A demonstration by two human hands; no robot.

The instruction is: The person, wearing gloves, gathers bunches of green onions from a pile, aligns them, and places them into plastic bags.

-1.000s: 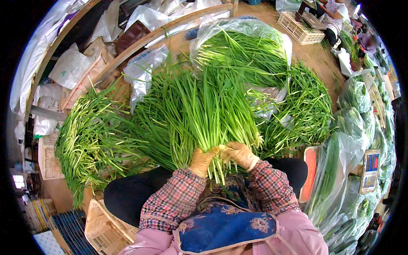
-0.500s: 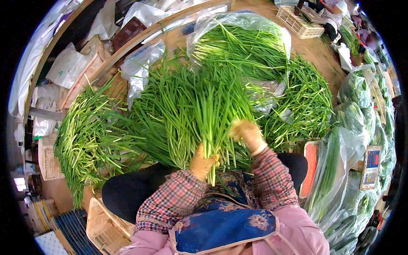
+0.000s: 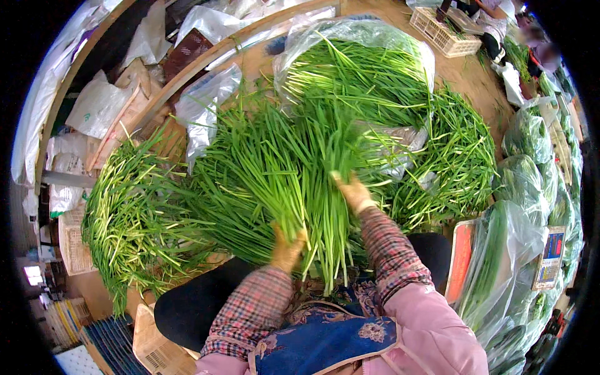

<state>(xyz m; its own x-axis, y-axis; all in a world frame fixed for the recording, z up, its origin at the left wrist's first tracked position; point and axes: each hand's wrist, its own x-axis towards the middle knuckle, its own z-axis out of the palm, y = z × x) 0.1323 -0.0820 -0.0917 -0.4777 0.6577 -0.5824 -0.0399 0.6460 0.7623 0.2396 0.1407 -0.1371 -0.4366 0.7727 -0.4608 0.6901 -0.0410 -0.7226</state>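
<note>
A wide heap of garlic chives [image 3: 244, 187], green leaves with pale stem ends, lies before my knees. My right hand [image 3: 354, 192], in a yellowish glove, is closed round the upper part of a loose bunch of garlic chives [image 3: 326, 231]. The stem ends of this bunch point down toward my lap. Lower and to the left, my gloved left hand [image 3: 287, 247] is closed about the stems at the near edge of the heap. Motion blurs it somewhat, and leaves hide part of its fingers.
More chives lie in a clear plastic bag [image 3: 422, 59] at the far side, and loose piles flank me. Bagged greens [image 3: 522, 187] line the right, near a scale with a red-orange plate [image 3: 460, 253]. Plastic crates [image 3: 156, 344] stand at left. Another person [image 3: 497, 25] sits far right.
My left hand has shifted slightly left and down. My right hand has moved left onto the bunch and taken hold of it. The bunch's stems now spread apart below my hands.
</note>
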